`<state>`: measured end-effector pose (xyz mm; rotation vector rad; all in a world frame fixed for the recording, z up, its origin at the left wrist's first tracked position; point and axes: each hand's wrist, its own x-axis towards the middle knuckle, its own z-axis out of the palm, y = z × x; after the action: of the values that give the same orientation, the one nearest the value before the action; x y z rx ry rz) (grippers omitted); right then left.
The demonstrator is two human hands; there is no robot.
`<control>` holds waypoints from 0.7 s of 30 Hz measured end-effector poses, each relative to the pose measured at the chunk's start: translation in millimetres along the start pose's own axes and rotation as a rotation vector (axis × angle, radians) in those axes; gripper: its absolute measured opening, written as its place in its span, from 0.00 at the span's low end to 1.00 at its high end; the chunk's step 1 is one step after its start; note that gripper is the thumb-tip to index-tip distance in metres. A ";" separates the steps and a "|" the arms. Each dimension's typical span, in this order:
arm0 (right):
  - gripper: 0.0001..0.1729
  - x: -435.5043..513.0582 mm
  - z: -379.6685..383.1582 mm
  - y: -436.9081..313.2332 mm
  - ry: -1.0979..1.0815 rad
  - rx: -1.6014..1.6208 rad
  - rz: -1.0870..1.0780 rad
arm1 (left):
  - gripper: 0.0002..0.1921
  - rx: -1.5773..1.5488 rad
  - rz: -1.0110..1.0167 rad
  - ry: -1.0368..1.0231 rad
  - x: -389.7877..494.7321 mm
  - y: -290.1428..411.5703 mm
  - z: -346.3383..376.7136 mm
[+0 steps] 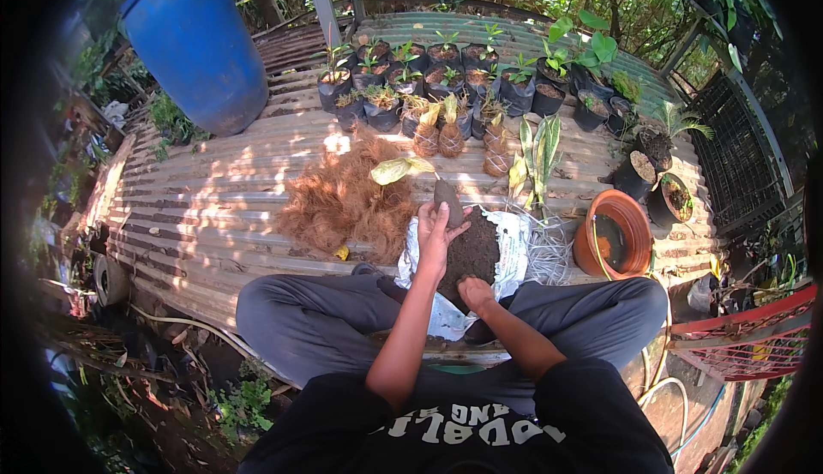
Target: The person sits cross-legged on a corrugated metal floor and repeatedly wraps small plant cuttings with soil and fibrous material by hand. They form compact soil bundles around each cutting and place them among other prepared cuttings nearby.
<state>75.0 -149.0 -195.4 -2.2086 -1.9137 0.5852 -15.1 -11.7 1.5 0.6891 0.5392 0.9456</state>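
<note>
My left hand (434,236) holds up a molded lump of dark soil (448,201). A leaf cutting (400,170), pale yellow-green, sticks out of its top and leans left. Below it, a white plastic sack (513,242) lies opened out between my legs, with loose dark soil (472,249) heaped on it. My right hand (477,294) rests at the near edge of this soil, fingers curled and their tips hidden. Left of the sack spreads a pile of brown coconut fiber (347,197). White plastic strings (550,252) lie in a tangle on its right.
Tied fiber-wrapped plant balls (451,140) and variegated snake plant leaves (543,152) stand beyond the sack. Several black-bagged seedlings (443,78) line the corrugated metal sheet (212,217). At right is a terracotta-colored pot (595,252) holding water; a blue drum (199,50) stands far left.
</note>
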 end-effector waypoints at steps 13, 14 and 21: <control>0.22 27.7 -111.8 -0.2 -0.229 1.388 0.504 | 0.22 0.148 -0.010 0.017 1.3 9.1 -9.8; 0.17 27.7 -119.7 -2.6 -0.218 1.467 0.467 | 0.22 0.123 0.006 0.024 1.4 8.0 -12.4; 0.20 29.5 -179.1 -25.3 -0.172 1.513 0.560 | 0.22 -0.045 0.050 0.125 -10.2 15.8 3.9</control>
<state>125.2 -92.3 -28.5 -1.4774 -0.3193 1.5892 -26.0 -15.2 16.9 0.6080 0.6116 1.0501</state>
